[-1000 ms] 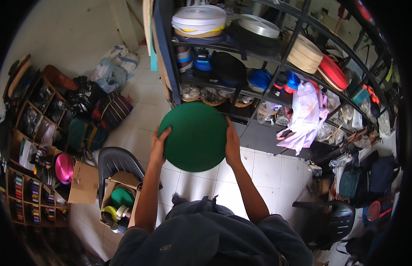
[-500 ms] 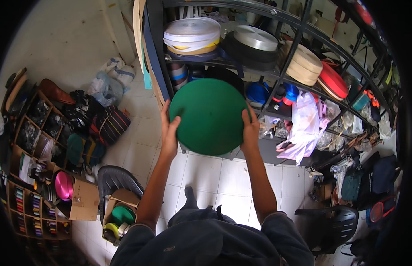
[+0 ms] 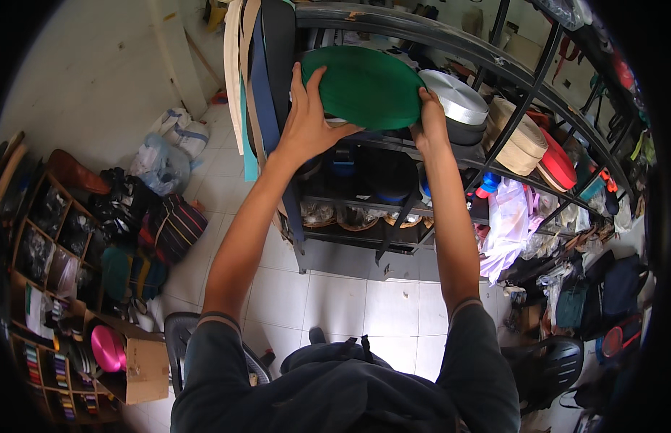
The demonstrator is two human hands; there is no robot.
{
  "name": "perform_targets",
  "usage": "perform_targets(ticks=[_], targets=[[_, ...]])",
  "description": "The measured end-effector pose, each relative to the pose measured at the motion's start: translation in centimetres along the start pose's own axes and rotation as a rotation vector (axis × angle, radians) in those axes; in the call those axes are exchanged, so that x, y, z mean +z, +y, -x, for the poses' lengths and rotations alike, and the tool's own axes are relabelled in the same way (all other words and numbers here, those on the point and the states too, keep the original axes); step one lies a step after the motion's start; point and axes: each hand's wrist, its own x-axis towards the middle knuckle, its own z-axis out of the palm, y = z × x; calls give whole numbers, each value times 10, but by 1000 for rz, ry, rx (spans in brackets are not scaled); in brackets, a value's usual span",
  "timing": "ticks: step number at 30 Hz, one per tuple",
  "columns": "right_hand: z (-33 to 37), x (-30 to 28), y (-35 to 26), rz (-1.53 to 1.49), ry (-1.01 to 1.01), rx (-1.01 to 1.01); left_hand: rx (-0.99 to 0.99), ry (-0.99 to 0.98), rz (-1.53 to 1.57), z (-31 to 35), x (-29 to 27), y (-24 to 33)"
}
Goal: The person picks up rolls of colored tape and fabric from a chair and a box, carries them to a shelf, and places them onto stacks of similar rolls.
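Observation:
A large flat roll of green webbing [image 3: 368, 88] is held between my two hands, at the upper shelf of a black metal rack [image 3: 371, 23]. My left hand [image 3: 308, 115] grips its left side, fingers over the edge and thumb beneath. On the roll's right edge, my right hand [image 3: 429, 119] presses with fingers and thumb. The green roll covers most of the white rolls on that shelf. Just right of it lies a silvery white roll [image 3: 454, 97] on top of a black roll [image 3: 467, 133].
Beige rolls [image 3: 514, 137] and a red roll [image 3: 559, 160] sit farther right on the rack. Webbing strips [image 3: 247, 79] hang at its left end. Bags [image 3: 173, 224] lie on the floor at left, by a cardboard box [image 3: 146, 368] with a pink roll [image 3: 108, 348]. Black chairs [image 3: 545, 372] stand on either side.
Both my arms have reached forward and up, carrying the green roll from in front of the rack to its upper shelf. The roll now looks tilted flatter.

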Motion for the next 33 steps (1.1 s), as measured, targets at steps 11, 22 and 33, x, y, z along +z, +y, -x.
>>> perform_targets(ticks=[11, 22, 33], targets=[[-79, 34, 0, 858, -17, 37, 47, -98, -251, -41, -5, -52], [-114, 22, 38, 1507, 179, -669, 130, -89, -253, -46, 6, -46], [-15, 21, 73, 1126, -282, -1206, -67, 29, 11, -4, -8, 37]])
